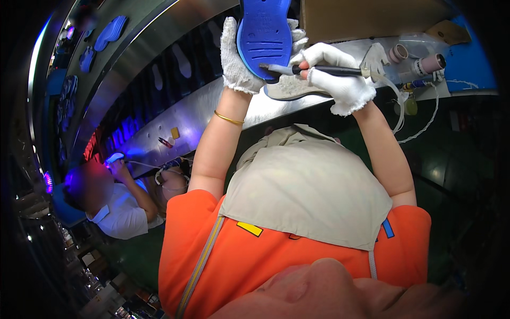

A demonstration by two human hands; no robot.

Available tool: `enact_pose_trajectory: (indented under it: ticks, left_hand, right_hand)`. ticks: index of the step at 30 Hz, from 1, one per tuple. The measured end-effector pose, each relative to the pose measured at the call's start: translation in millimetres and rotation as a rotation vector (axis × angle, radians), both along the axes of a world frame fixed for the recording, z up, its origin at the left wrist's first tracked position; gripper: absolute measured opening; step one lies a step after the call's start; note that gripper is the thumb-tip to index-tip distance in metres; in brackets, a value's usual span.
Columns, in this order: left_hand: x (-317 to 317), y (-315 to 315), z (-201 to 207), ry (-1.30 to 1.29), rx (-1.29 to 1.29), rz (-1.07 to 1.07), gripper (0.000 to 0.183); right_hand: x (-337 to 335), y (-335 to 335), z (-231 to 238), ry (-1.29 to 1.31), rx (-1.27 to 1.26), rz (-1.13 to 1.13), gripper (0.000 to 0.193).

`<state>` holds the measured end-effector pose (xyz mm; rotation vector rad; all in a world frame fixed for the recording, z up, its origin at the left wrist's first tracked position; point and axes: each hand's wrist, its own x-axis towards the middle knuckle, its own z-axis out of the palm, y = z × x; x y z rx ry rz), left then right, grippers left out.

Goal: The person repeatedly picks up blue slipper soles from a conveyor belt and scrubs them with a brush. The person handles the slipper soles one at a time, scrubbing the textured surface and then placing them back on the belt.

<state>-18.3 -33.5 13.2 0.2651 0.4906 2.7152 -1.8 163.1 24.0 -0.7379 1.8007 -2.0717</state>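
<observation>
Gripping blue sole [264, 32], left hand [236, 58] faces right hand [334, 74] clamping brush [319, 69].

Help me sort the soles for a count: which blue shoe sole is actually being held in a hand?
The blue sole at top centre, gripped by the gloved left hand. The other blue soles lie untouched on the conveyor at upper left.

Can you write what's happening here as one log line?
left hand: holds blue shoe sole | right hand: holds brush, tip on sole

Long steel workbench [159, 133], violet lamp glow [49, 182]
</observation>
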Motion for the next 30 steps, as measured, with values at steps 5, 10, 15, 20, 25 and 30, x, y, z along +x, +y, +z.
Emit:
enact_pose_trajectory:
  ticks: [5,10,15,20,25,30]
  left_hand:
    - [-6.0,-13.9,-5.0,0.051,-0.033,-0.056,0.085]
    - [-1.4,-11.6,6.1,0.01,-0.194,-0.03,0.074]
    - [-2.4,-7.8,13.9,-0.104,-0.549,0.21,0.047]
    - [-6.4,-10.4,20.6,-0.178,-0.626,-0.02,0.039]
    - [-0.8,-9.0,23.8,-0.199,-0.929,-0.054,0.041]
    - [-6.5,-9.7,22.1,-0.127,-0.981,-0.215,0.058]
  right_hand:
    - [13.9,7.0,-11.1,-0.309,-0.061,0.141,0.01]
    - [8.8,8.9,-1.3,0.017,-0.056,0.05,0.019]
    - [1.1,-5.5,10.8,0.443,0.089,0.028,0.015]
    - [-10.0,-11.2,10.1,0.363,0.327,0.114,0.013]
    - [-22.3,1.8,30.4,0.252,0.548,0.189,0.016]
    - [-4.9,-0.2,61.6,0.294,0.765,0.047,0.013]
